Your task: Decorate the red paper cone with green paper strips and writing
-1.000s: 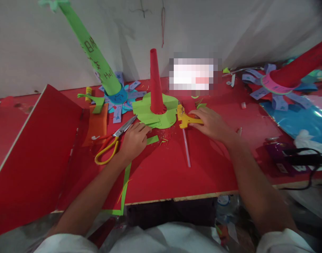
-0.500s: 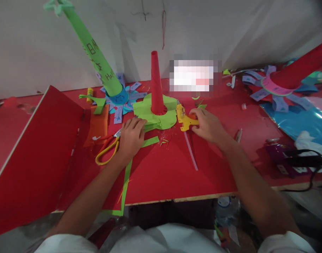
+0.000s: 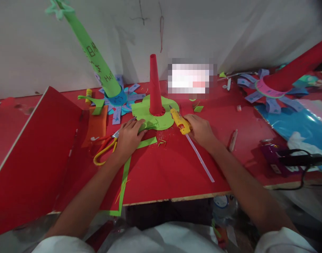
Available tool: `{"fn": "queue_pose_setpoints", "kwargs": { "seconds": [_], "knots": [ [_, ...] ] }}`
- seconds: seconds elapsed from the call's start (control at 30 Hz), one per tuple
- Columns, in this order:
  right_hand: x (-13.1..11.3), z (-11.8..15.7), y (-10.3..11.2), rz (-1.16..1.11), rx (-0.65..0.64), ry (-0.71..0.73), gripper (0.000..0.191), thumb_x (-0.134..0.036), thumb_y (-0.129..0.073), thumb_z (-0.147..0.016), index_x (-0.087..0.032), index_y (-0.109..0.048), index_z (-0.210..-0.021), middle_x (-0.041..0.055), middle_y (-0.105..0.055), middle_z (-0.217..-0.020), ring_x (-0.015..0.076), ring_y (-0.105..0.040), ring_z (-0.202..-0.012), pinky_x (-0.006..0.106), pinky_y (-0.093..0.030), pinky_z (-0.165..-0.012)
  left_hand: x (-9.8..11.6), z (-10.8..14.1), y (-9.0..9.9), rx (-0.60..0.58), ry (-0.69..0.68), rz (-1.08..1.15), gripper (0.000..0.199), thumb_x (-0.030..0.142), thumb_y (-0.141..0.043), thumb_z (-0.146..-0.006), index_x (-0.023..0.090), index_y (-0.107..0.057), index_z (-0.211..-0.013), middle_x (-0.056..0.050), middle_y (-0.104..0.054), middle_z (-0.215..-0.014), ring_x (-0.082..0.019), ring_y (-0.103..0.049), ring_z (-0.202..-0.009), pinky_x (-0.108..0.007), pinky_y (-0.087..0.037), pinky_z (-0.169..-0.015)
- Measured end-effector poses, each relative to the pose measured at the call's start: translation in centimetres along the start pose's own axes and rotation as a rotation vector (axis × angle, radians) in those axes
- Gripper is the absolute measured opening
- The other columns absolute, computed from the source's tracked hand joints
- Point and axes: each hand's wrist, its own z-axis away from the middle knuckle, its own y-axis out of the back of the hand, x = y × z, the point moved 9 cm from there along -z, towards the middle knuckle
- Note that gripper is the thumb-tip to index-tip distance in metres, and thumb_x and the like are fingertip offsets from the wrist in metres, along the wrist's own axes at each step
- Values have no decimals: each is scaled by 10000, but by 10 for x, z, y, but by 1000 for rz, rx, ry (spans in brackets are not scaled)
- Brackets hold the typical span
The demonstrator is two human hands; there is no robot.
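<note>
My right hand (image 3: 201, 130) is closed around the grip of a yellow hot glue gun (image 3: 180, 121). Its nozzle points up and left over the rim of a green flower-shaped base (image 3: 166, 121), and a long clear glue stick (image 3: 200, 158) sticks out behind. On that base stands a red cone-like tube (image 3: 155, 86), upright. My left hand (image 3: 129, 138) has its fingers curled over green strips (image 3: 150, 123) at the base's near-left edge; the fingertips are partly hidden. Scissors (image 3: 105, 151) with yellow and red handles lie just left of this hand.
A green tube (image 3: 93, 52) on a blue petalled base leans at back left; a red tube (image 3: 300, 72) stands far right. A red board (image 3: 34, 151) rises at left. Green strips (image 3: 126, 175), a cutter (image 3: 233, 140) and a purple box (image 3: 274, 158) lie on the red table (image 3: 171, 175).
The glue gun has turned and moved left, so its nozzle now reaches over the green base. Its glue stick has swung to the right. My left hand stays nearly in place.
</note>
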Motion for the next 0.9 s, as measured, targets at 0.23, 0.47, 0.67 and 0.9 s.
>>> {"fn": "queue_pose_setpoints", "kwargs": {
  "seconds": [0.23, 0.47, 0.67, 0.9],
  "knots": [
    [-8, -3, -5, -17, -21, 50, 236, -309, -534, -945, -236, -612, -1156, 119, -707, -1052, 317, -627, -985, 400, -474, -815, -4, -1, 0, 12, 18, 96, 321, 334, -628, -982, 219, -645, -1282, -111, -723, -1265, -289, -635, -1262, -465, -472, -1095],
    [-25, -3, -12, -160, -69, 132, 260, -284, -570, -940, -239, -618, -1191, 116, -715, -1137, 305, -631, -1081, 408, -488, -915, -13, -1, -2, 35, 51, 152, 319, 290, -647, -967, 229, -633, -1280, -93, -717, -1267, -273, -640, -1237, -450, -485, -1077],
    [-31, -4, -19, -248, -143, 153, 302, -248, -559, -944, -251, -609, -1242, 120, -688, -1286, 295, -636, -1190, 417, -493, -992, -5, -2, -2, -24, 43, 130, 373, 268, -701, -930, 231, -618, -1292, -98, -730, -1217, -300, -613, -1283, -480, -467, -1088],
    [-5, -7, -40, -227, -118, 44, 317, -373, -639, -928, -281, -639, -1231, 95, -718, -1222, 309, -663, -1119, 414, -528, -909, -7, -2, 0, -35, 53, 74, 391, 202, -687, -922, 226, -612, -1305, -100, -733, -1233, -316, -615, -1291, -496, -458, -1086]
  ]
}}
